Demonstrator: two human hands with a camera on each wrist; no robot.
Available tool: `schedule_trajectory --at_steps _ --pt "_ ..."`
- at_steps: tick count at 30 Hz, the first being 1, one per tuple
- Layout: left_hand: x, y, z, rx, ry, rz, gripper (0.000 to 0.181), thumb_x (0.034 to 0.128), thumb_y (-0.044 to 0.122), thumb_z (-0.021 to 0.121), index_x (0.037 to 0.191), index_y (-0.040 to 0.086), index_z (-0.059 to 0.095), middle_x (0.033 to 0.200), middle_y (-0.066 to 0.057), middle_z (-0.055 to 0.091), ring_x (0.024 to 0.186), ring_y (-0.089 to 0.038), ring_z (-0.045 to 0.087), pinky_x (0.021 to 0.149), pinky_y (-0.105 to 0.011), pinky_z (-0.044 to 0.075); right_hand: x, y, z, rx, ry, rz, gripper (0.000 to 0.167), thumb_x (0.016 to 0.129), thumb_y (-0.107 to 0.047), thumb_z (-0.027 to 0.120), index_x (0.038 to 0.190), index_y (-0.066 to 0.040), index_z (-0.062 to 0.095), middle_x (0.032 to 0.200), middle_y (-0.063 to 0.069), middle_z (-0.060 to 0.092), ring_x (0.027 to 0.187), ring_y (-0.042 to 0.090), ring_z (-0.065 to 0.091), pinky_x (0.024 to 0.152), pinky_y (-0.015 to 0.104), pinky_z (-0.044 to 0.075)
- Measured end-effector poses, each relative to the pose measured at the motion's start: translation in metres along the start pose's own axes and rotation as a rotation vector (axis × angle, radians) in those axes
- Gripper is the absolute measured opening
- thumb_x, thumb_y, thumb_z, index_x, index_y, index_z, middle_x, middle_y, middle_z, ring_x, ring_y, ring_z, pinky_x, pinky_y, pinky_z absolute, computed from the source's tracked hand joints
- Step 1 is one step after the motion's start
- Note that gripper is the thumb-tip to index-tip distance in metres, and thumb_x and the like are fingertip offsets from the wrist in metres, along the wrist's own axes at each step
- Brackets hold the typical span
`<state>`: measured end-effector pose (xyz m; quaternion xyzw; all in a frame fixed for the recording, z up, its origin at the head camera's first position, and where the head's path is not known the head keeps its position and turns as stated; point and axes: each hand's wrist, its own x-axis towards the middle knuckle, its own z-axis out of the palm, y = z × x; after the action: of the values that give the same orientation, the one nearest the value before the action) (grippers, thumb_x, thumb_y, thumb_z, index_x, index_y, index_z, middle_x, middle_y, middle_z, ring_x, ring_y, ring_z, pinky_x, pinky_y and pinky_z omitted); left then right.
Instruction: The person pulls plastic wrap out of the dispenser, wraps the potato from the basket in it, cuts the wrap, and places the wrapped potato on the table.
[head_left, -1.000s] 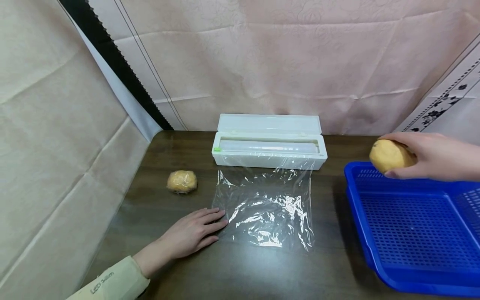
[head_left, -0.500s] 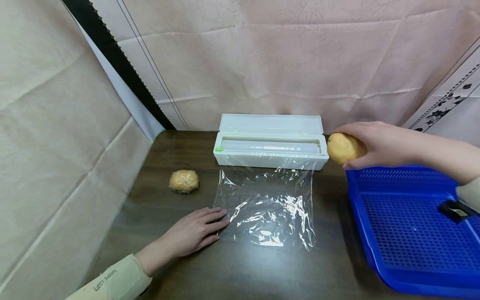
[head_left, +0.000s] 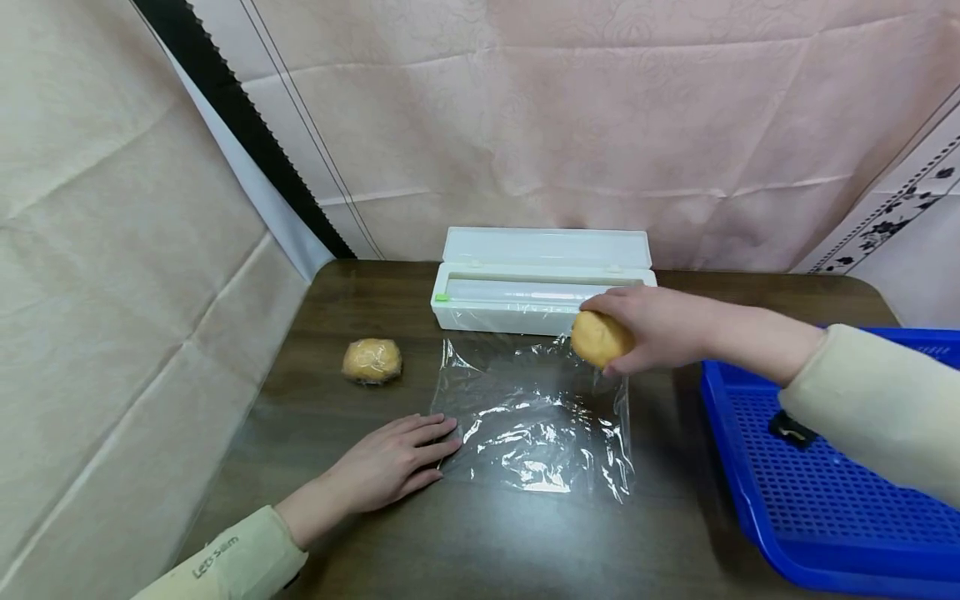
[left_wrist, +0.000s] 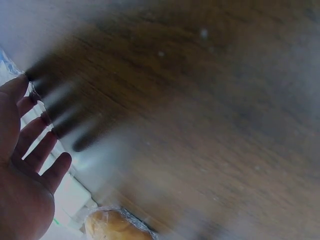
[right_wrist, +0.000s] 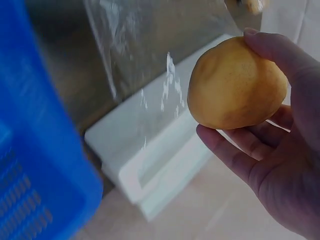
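In the head view the right hand grips a round yellow potato over the upper right part of a clear film sheet. The right wrist view shows the potato between thumb and fingers. The left hand lies flat with extended fingers at the sheet's left edge. In the left wrist view that hand has its fingers spread along the film edge. The film runs out of a white box with a raised lid. A film-wrapped yellow piece sits to the left.
A blue perforated basket stands at the right of the dark wooden table, partly under the right sleeve. A pale patterned cloth hangs behind the box. The wrapped piece shows at the left wrist view's bottom edge.
The right hand has carried the potato left from above the basket's far left corner, past the box's right end, to the film. The left hand has stayed at the film's edge.
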<state>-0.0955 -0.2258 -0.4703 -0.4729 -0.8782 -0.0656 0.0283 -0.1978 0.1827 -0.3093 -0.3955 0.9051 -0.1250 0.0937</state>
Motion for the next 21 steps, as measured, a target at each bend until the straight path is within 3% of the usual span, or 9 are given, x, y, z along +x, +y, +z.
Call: schedule_trajectory --at_steps 6,14,21 --pt "0.001 0.001 -0.001 -0.009 -0.005 -0.007 0.05 0.1023 0.034 0.073 0.148 0.014 0.066 0.153 -0.011 0.061 0.141 -0.031 0.057 0.113 -0.051 0.05 0.02 -0.022 0.021 0.007 -0.081 -0.028 0.079 0.08 -0.034 0.091 0.144 0.0 0.058 0.128 0.017 0.068 0.111 0.034 0.067 0.094 0.053 0.058" --pt "0.0 0.001 -0.001 -0.027 0.002 -0.01 0.05 0.1017 0.034 0.074 0.147 0.014 0.066 0.154 -0.011 0.061 0.142 -0.032 0.057 0.113 -0.052 0.05 0.041 -0.039 0.045 -0.046 -0.113 -0.071 0.076 0.082 -0.034 0.089 0.143 -0.001 0.059 0.121 0.012 0.066 0.102 0.025 0.066 0.086 0.045 0.061" --pt "0.0 0.0 -0.001 -0.022 0.003 -0.002 0.05 0.102 0.034 0.074 0.147 0.014 0.067 0.153 -0.011 0.061 0.141 -0.032 0.058 0.113 -0.051 0.05 0.053 -0.046 0.06 -0.083 -0.134 -0.062 0.079 0.082 -0.037 0.089 0.146 -0.001 0.057 0.122 0.011 0.067 0.102 0.023 0.065 0.086 0.042 0.061"
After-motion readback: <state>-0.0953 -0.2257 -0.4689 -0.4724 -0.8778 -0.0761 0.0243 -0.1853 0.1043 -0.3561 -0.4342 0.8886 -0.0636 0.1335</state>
